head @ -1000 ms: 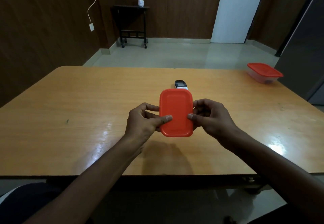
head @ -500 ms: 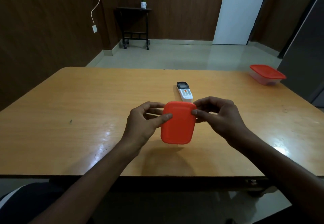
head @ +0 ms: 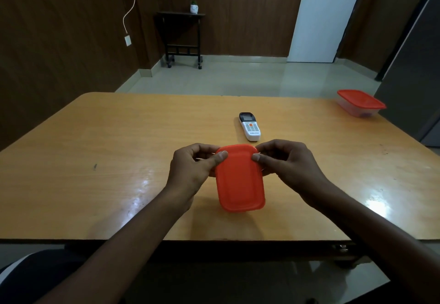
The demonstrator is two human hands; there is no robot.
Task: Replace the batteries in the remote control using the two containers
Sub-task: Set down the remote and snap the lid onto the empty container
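Observation:
A small container with an orange lid (head: 240,180) is held between both hands above the wooden table (head: 119,151), its lid facing me. My left hand (head: 192,168) grips its far left corner with the thumb on the lid. My right hand (head: 285,163) grips the far right corner the same way. The container's inside is hidden by the lid. A white remote control (head: 249,126) with a black top lies face up on the table just beyond my hands. A second clear container with a red lid (head: 360,102) sits shut at the far right corner.
The table's near edge runs just below my forearms. Beyond the table lie a tiled floor, a small black side table (head: 182,37) against the wall and a white door (head: 326,16). A dark cabinet (head: 414,61) stands close to the table's right side.
My hands have brought the orange-lidded container nearer to me and lower, uncovering the remote behind it. My grip has shifted from its sides to its far corners.

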